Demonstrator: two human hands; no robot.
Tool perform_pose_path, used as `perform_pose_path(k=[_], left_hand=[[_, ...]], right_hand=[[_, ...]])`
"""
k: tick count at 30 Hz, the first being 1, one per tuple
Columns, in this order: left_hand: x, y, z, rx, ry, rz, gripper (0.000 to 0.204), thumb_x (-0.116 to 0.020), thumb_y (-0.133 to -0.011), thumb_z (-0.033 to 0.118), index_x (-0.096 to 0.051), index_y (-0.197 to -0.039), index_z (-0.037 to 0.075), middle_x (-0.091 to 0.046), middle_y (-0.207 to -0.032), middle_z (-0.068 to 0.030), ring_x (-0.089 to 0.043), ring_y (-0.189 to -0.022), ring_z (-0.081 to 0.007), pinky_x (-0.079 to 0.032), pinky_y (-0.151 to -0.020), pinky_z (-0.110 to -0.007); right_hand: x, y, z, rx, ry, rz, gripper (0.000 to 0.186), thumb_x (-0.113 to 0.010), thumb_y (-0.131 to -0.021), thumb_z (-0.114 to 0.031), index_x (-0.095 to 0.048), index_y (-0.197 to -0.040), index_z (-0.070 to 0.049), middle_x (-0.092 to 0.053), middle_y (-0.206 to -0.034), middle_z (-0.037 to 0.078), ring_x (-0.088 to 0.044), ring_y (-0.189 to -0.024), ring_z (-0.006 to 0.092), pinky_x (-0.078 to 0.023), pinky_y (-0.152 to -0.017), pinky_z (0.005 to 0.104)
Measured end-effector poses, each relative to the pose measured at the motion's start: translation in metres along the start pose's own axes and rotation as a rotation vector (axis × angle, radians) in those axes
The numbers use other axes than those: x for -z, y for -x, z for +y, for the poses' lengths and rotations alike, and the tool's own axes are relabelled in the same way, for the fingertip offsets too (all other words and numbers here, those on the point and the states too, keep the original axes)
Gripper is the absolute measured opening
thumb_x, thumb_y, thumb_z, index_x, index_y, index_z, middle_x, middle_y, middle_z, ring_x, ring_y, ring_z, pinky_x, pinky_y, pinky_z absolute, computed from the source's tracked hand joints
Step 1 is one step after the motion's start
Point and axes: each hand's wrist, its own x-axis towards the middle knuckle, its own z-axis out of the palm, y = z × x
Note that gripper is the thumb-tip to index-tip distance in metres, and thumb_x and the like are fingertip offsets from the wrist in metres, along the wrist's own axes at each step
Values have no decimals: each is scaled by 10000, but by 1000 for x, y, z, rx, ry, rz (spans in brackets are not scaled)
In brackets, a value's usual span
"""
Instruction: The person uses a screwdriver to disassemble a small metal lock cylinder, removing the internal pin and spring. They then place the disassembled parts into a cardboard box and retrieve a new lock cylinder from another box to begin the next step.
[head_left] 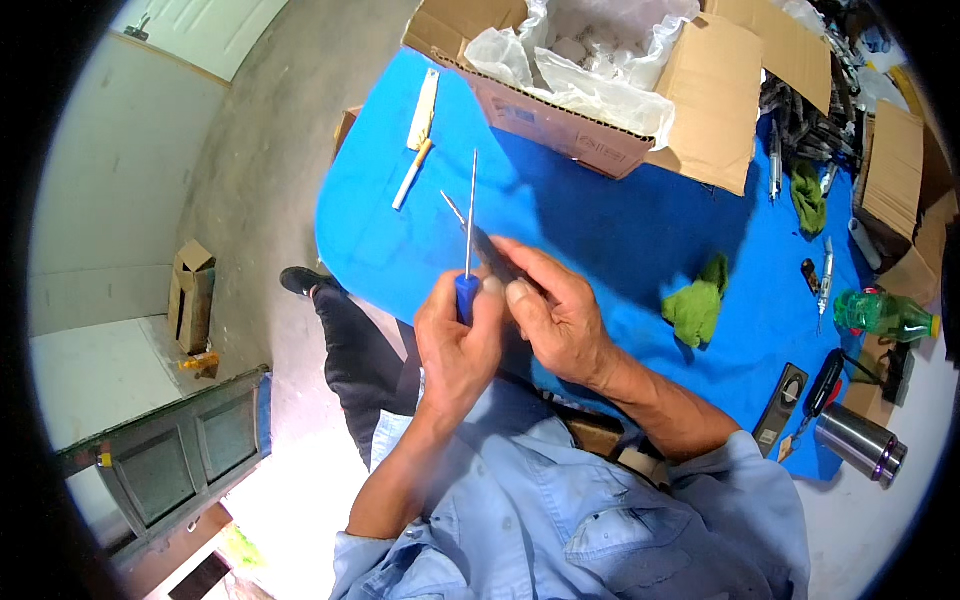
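While left hand [457,338] grips a blue-handled tool [466,288] | right hand [560,325] clasps a dark piece [498,260] | cardboard box [560,136] bears faint print [602,153]

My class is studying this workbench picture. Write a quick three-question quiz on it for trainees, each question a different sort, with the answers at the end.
1. Multiple choice: which hand grips the blue-handled tool?
A) left hand
B) right hand
C) neither hand

2. True or false: the right hand holds a dark part.

3. Fill the gap: from the wearer's viewpoint, the larger green cloth lies to the ____ of both hands.

Key: 1. A; 2. True; 3. right.
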Motion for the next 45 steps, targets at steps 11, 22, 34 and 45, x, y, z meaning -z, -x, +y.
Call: perform_pose_path(k=[11, 22, 34, 45], left_hand=[[-4, -5, 6, 4, -6, 19, 203, -635, -1027, 180, -664, -919, 10, -558, -716, 54, -435, -647, -27, -348, -547, -217], [-3, -5, 6, -54, -6, 45, 198, -646, -1013, 160, -656, -902, -4, -550, -676, 50, -454, -622, -24, -352, -523, -228], [1, -8, 10, -100, -47, 27, 251, -648, -1038, 240, -674, -944, 9, -536, -665, 56, -448, -592, -19, -329, -503, -211], [4, -11, 7, -218, -107, 69, 153, -697, -1001, 151, -737, -1040, 8, -580, -744, 75, -452, -646, 1, -352, -552, -189]], right_hand=[[4, 1, -4, -165, -140, -24, 413, -523, -996, -64, -547, -1380, 85, -653, -1042, 65, -552, -791, 49, -486, -696, 230], [5, -2, -5, -105, -203, -28, 406, -540, -1005, -71, -548, -1382, 79, -677, -1188, 121, -637, -1056, 137, -518, -932, 294], [11, -10, 0, -140, -556, -98, 453, -608, -1014, -96, -519, -1425, 74, -645, -1283, 136, -612, -1179, 181, -487, -1049, 337], [13, -11, 3, -261, -746, -59, 454, -616, -1023, -120, -519, -1434, 47, -661, -1247, 93, -607, -1115, 121, -493, -982, 283]])
